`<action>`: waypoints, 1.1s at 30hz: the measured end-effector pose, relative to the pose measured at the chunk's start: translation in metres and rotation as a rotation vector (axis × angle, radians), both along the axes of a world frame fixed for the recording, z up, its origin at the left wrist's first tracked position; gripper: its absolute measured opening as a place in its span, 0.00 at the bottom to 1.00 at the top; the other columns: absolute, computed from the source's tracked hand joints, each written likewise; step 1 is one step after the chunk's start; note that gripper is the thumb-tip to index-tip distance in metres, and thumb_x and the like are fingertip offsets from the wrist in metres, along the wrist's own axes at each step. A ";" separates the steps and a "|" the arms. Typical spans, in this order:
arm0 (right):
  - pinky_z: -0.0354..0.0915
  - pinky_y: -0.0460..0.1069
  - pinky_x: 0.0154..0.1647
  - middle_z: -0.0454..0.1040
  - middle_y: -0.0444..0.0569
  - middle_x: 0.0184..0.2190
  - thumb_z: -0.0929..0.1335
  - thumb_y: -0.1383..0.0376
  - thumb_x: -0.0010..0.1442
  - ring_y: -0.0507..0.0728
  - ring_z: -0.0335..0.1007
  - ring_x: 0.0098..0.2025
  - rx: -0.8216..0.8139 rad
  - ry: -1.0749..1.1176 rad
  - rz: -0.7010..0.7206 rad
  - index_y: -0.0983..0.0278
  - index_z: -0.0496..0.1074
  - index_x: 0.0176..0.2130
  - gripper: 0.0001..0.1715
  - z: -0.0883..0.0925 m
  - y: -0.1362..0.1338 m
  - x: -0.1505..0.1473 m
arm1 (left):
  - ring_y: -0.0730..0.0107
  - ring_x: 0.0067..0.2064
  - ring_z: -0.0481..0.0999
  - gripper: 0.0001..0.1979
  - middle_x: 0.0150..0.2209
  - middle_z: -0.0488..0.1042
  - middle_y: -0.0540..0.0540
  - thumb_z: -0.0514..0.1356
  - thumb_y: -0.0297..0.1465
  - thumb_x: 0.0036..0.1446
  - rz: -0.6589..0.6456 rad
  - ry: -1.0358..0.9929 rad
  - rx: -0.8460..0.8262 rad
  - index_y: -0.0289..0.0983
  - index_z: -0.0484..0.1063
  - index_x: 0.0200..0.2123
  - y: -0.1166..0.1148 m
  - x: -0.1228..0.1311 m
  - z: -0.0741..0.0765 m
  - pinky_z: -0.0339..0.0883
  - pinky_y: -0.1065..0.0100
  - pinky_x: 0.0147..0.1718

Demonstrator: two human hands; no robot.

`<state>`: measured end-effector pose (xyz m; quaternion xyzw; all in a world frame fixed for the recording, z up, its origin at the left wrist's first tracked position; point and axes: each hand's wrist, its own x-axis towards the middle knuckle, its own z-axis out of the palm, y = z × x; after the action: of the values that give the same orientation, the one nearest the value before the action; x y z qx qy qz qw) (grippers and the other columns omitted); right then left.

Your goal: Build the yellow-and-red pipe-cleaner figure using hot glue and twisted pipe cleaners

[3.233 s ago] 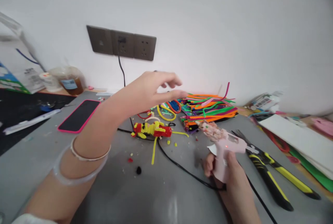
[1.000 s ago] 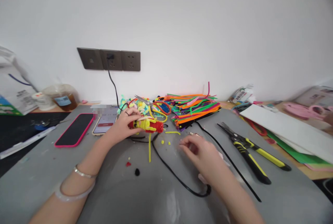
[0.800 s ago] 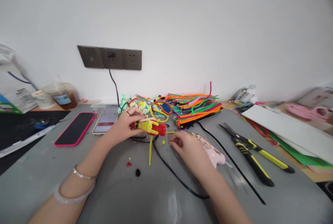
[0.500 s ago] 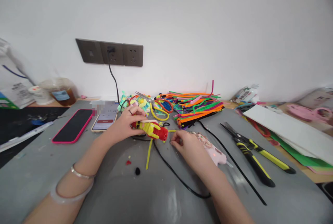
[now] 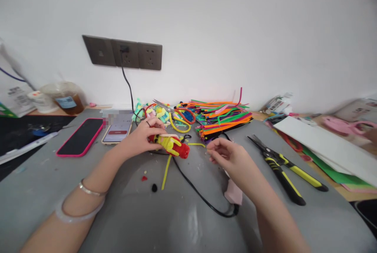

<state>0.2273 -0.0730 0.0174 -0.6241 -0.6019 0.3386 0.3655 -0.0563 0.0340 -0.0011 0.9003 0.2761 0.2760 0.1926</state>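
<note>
My left hand (image 5: 150, 133) grips a small pipe-cleaner doll (image 5: 171, 145), yellow in the middle and red at its near end. The doll lies tilted, its far end partly hidden by my fingers. From it a yellow pipe-cleaner strand (image 5: 166, 172) runs down toward me, and another yellow end (image 5: 196, 144) points right. My right hand (image 5: 228, 155) is just right of that end, apart from it, thumb and fingertips closed together. Whatever they may hold is too small to make out. Beneath my right forearm a pink glue gun (image 5: 234, 192) shows only its corded end.
Behind are a bundle of coloured pipe cleaners (image 5: 226, 121), a pile of scraps (image 5: 160, 113) and scissors (image 5: 161, 105). Black-and-yellow pliers (image 5: 282, 166) lie right, beside white sheets (image 5: 326, 147). Two phones, one pink-cased (image 5: 81, 137), lie left. A black cord (image 5: 197, 190) crosses the mat.
My right hand has moved right and slightly up, away from the doll, and now covers much of the glue gun. My left hand still holds the doll in about the same place.
</note>
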 end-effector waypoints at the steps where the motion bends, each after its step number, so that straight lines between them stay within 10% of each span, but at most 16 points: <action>1: 0.68 0.49 0.29 0.73 0.45 0.24 0.69 0.57 0.52 0.56 0.72 0.27 -0.006 0.023 -0.004 0.61 0.71 0.31 0.10 0.002 0.000 0.001 | 0.57 0.52 0.70 0.11 0.46 0.70 0.43 0.67 0.34 0.55 -0.011 0.001 -0.007 0.39 0.79 0.42 0.000 0.000 -0.001 0.62 0.53 0.57; 33: 0.59 0.46 0.32 0.66 0.44 0.32 0.67 0.68 0.61 0.52 0.61 0.30 0.014 -0.338 0.425 0.62 0.77 0.32 0.08 0.027 0.018 -0.023 | 0.61 0.49 0.70 0.13 0.45 0.71 0.45 0.66 0.34 0.55 -0.144 0.108 -0.140 0.40 0.79 0.45 -0.002 0.007 -0.003 0.65 0.60 0.52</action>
<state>0.2039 -0.0553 0.0439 -0.5288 -0.7743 0.2945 0.1848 -0.0491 0.0323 -0.0037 0.9157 0.2392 0.1923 0.2592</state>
